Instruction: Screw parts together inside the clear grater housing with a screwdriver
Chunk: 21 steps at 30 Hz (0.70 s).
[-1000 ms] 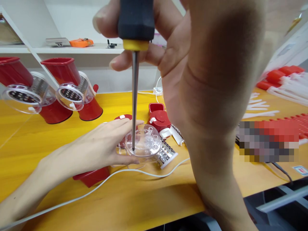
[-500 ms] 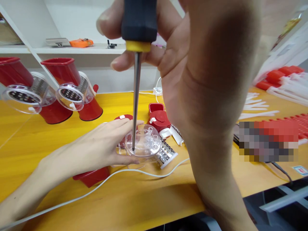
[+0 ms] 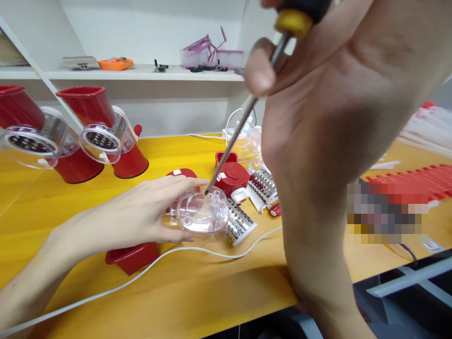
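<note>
My left hand (image 3: 151, 207) grips the side of a clear plastic grater base (image 3: 203, 212), its round underside with screw holes turned toward me. In my raised right hand (image 3: 328, 94) is a screwdriver (image 3: 240, 125) with a black and yellow handle. Its long shaft slants down to the left, and the tip is at the far rim of the clear base; whether it touches cannot be made out. A perforated metal grater drum (image 3: 240, 223) lies just right of the base. Behind sit red grater parts (image 3: 231, 179).
Two red rotary graters (image 3: 129, 160) stand at the left. A red hopper (image 3: 132, 258) lies near a white cable (image 3: 176, 249) crossing the yellow table (image 3: 219, 292). Red and white parts (image 3: 416, 179) lie at the right; a shelf (image 3: 141, 74) runs behind.
My right hand has swung to the right, tilting the screwdriver from nearly upright to slanted. Its tip has left the near-left screw hole for the far rim. My left hand still holds the base.
</note>
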Each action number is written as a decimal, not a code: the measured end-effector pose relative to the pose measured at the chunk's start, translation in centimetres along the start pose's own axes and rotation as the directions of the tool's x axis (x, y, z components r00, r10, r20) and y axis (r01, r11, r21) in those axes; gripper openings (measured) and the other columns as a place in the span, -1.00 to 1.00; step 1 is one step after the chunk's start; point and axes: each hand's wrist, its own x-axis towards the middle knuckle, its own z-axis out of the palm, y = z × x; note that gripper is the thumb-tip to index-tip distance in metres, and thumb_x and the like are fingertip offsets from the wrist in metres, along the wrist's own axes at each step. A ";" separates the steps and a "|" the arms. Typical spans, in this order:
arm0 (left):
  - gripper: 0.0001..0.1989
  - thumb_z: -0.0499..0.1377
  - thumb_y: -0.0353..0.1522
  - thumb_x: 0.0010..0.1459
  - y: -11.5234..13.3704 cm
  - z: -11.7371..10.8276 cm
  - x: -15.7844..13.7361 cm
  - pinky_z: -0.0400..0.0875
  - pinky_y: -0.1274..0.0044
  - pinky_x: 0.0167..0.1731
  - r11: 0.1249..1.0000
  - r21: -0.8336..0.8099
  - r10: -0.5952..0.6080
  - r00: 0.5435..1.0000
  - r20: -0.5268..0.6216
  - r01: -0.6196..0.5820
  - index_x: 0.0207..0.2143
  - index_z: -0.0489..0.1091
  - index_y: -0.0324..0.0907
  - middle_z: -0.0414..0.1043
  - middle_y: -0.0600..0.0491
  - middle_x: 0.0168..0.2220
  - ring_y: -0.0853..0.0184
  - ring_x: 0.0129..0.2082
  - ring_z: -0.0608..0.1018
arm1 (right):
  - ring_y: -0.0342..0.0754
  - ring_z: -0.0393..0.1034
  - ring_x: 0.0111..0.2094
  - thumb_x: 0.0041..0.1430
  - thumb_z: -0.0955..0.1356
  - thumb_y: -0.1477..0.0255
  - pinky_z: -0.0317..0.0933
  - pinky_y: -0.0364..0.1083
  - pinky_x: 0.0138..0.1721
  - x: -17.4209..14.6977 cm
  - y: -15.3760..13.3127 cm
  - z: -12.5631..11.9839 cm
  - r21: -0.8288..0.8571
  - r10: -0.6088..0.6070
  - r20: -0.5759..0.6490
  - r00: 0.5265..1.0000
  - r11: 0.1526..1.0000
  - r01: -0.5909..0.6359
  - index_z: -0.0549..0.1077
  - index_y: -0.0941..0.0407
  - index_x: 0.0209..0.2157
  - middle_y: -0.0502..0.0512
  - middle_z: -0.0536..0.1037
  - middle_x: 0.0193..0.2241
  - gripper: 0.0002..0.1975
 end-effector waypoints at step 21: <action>-0.24 0.37 0.03 0.14 0.3 -1.3 -0.7 0.48 0.32 0.14 0.994 -0.076 0.077 0.997 0.019 -0.075 0.32 0.23 0.10 0.38 0.00 0.27 0.04 0.21 0.49 | -0.51 -0.09 -0.61 -0.22 -0.42 -0.37 -0.20 -0.33 -0.62 0.6 -0.6 1.9 0.260 0.332 -0.130 0.934 0.921 -0.291 0.02 0.15 -0.30 0.00 0.34 -0.33 0.01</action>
